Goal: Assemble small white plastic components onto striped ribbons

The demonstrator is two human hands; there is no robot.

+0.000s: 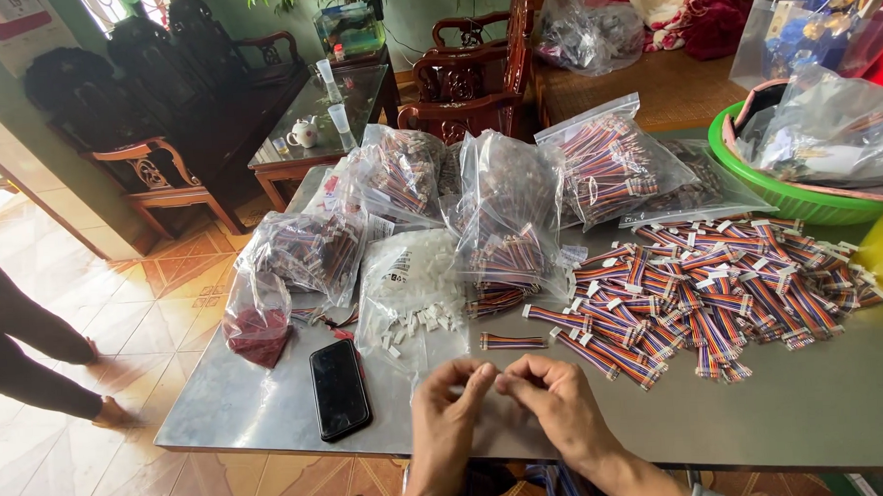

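The left hand (pixel 445 414) and right hand (pixel 554 399) met fingertip to fingertip low over the grey metal counter (pixel 809 401), pinching something too small to make out. Just beyond lay one striped multicoloured ribbon cable (pixel 511 342), a black smartphone (pixel 339 388) to the left.

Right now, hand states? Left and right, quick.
Left hand: fingers pinched shut against the right's; what it holds is too small to tell.
Right hand: fingers pinched shut too, contents hidden.
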